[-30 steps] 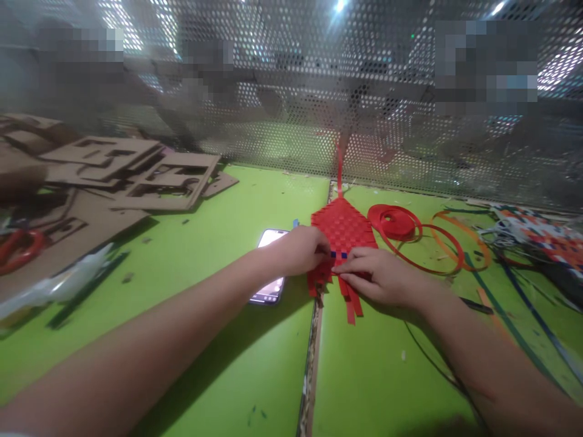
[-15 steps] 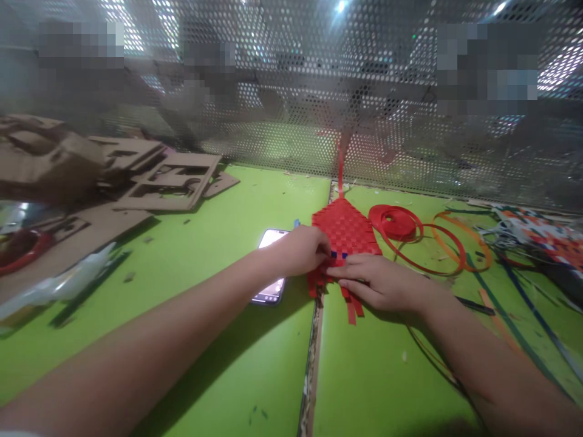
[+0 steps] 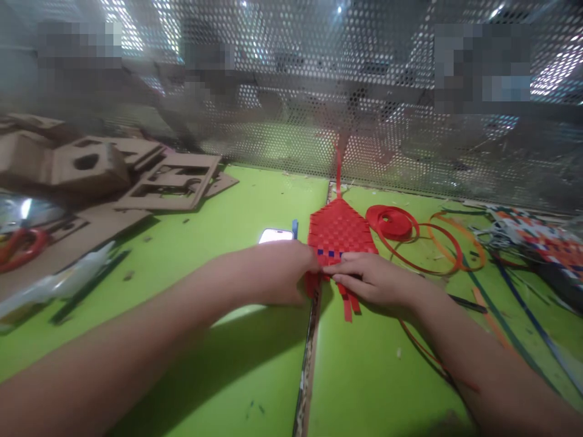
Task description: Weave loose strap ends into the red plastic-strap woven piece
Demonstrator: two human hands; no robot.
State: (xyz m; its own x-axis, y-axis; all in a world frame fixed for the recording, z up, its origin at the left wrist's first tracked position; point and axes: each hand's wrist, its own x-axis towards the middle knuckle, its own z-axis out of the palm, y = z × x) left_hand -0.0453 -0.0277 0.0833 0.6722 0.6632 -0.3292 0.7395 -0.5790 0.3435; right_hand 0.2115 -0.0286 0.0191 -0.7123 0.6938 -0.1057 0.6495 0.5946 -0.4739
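Observation:
A red woven piece [image 3: 340, 226] lies on the green table, with a blue strip [image 3: 331, 254] threaded through its lower part and loose red strips hanging below. My left hand [image 3: 291, 273] is at its lower left edge, fingers closed round the red strips there; the fingertips are partly hidden. My right hand [image 3: 371, 276] rests on the lower right part, fingers stretched out over the weave. Just beyond my left hand lies a phone [image 3: 276, 235] with a lit screen, mostly covered by the hand. The end of the blue strip sticks up beside it.
Cardboard pieces [image 3: 173, 182], red-handled scissors [image 3: 25, 249] and a plastic bag [image 3: 68, 282] lie left. At right are a red strip coil [image 3: 394, 223], an orange coil [image 3: 478, 243], loose strips and a multicoloured woven piece [image 3: 546, 233]. Perforated metal mesh [image 3: 291, 121] stands behind.
My left hand has moved down and nearer to me along the left edge, uncovering more of the blue strip and covering more of the phone. My right hand has barely moved.

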